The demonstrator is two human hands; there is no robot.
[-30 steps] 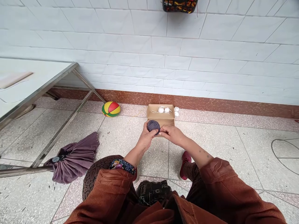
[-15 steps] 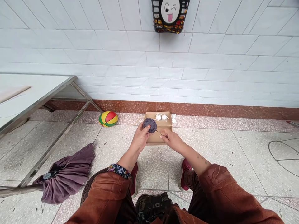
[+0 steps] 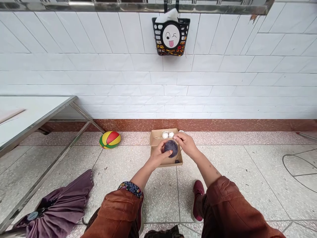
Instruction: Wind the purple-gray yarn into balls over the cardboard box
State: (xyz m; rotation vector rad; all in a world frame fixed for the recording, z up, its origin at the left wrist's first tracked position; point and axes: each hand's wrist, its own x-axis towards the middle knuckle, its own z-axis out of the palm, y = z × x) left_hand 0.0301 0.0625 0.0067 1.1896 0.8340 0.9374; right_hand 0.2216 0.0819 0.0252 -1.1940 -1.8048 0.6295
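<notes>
A dark purple-grey ball of yarn (image 3: 170, 149) is gripped in my left hand (image 3: 158, 154), thumb across its front. My right hand (image 3: 184, 142) pinches the yarn strand at the ball's upper right side. Below both hands lies an open cardboard box (image 3: 179, 163) on the floor. Two small white balls of yarn (image 3: 168, 134) rest in its far part, with loose white thread beside them. A small dark lump (image 3: 177, 161) sits in the box's near right corner, and a dark strand hangs down near it.
A red, yellow and green ball (image 3: 110, 139) sits by the wall, left of the box. A metal-framed table (image 3: 49, 105) stands at left, with a folded purple umbrella (image 3: 64, 205) below it. A black basket (image 3: 171, 36) hangs on the wall. A wire frame (image 3: 299, 168) lies at right.
Both hands have shifted with the yarn ball to the right and lower over the box. My right hand has come up beside the ball. The camera view has tilted up.
</notes>
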